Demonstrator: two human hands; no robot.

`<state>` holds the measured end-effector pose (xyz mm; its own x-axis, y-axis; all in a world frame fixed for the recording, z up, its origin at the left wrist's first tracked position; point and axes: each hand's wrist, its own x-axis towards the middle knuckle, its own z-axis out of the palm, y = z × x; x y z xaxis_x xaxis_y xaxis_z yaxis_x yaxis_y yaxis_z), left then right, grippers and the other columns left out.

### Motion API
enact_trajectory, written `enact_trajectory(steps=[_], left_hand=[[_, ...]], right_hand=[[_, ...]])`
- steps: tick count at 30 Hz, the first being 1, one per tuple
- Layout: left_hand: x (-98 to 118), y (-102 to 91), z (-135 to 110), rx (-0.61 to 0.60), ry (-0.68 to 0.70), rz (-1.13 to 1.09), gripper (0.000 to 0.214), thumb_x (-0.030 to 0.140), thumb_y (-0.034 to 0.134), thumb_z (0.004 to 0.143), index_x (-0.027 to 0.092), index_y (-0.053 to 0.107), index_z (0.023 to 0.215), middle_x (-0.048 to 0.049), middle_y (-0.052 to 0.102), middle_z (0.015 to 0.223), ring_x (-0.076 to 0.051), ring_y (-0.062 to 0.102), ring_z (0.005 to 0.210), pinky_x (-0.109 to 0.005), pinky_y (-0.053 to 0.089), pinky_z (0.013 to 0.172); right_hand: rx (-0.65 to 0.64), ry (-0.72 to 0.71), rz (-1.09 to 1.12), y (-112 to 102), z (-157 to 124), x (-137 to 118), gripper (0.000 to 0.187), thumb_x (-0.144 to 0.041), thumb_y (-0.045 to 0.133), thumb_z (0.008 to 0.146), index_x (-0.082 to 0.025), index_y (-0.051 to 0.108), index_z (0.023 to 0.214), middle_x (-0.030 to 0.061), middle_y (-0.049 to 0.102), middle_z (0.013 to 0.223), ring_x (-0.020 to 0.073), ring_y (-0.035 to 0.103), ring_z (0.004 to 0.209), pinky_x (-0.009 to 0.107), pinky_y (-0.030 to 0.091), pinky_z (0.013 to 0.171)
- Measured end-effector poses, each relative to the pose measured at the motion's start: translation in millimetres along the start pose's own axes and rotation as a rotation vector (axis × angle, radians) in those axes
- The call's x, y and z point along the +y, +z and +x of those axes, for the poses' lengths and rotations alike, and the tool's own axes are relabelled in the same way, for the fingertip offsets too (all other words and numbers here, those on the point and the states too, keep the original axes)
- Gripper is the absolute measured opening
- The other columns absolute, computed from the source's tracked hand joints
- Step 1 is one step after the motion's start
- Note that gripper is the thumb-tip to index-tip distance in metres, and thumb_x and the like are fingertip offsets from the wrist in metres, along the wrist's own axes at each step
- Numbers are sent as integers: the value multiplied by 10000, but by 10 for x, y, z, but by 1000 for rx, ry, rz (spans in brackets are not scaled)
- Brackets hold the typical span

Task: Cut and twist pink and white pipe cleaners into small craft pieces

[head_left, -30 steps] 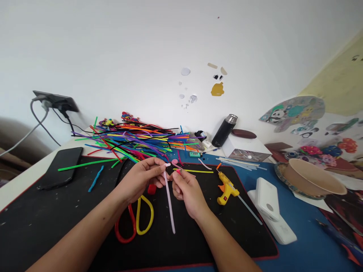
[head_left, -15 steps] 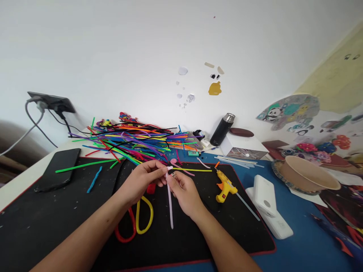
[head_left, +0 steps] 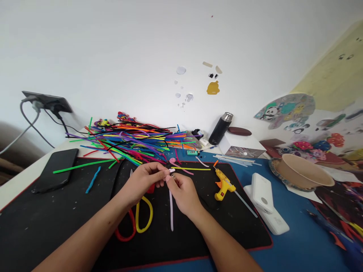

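Observation:
My left hand and my right hand meet over the black mat, fingertips pinched together. Between them is a pale pink pipe cleaner, its long tail hanging down and its upper end bent into a small bit above the fingers. The fingertips hide the middle of it. Just behind lie a yellow-green pipe cleaner and a pink one with a coiled end. Scissors with one red and one yellow handle lie under my left forearm, partly covered.
A heap of coloured pipe cleaners lies along the wall. To the right are a yellow glue gun, white power banks, a black flask and a beige bowl. A phone rests on the left.
My right thumb has moved up against the left fingertips, covering more of the pink pipe cleaner's upper part. The view has shifted slightly.

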<state>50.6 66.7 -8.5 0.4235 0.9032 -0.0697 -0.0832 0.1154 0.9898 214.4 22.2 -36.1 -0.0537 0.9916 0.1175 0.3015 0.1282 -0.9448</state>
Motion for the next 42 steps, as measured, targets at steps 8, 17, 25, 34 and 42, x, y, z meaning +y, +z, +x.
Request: enact_trajectory(steps=[8,17,25,34,42], left_hand=[[-16,-10,-3,2,-31,31,262,421,854,748,176,763,734,2,662,630,-104,534,550,-199,400,503],[4,-5,-8,11,-37,39,265,424,869,711,181,763,708,0,661,622,-117,542,565,-211,414,523],[-26,-6,0,22,-46,43,264,428,859,717,177,780,735,-11,670,624,-118,544,553,-208,395,508],[-26,-8,11,9,-55,8,293,450,869,714,175,770,696,-19,674,615,-116,547,543,-210,407,502],[-42,-17,22,15,-44,7,293,448,856,742,172,766,709,-10,666,632,-102,525,529,-200,369,462]], right_hand=[[-11,13,-13,6,-7,-38,341,-412,537,952,-187,591,701,-37,479,618,130,400,591,275,289,567],[-37,49,48,24,-14,-20,332,-410,556,952,-193,576,701,-48,446,583,123,369,558,264,268,531],[-61,140,166,47,-20,-5,365,-500,588,951,-210,586,729,-79,390,469,109,323,432,257,228,469],[-78,163,220,41,-13,23,385,-537,604,950,-204,612,756,-90,372,469,98,302,417,254,209,454],[-112,182,258,20,7,21,429,-581,608,948,-194,614,764,-99,358,469,85,280,413,245,203,442]])
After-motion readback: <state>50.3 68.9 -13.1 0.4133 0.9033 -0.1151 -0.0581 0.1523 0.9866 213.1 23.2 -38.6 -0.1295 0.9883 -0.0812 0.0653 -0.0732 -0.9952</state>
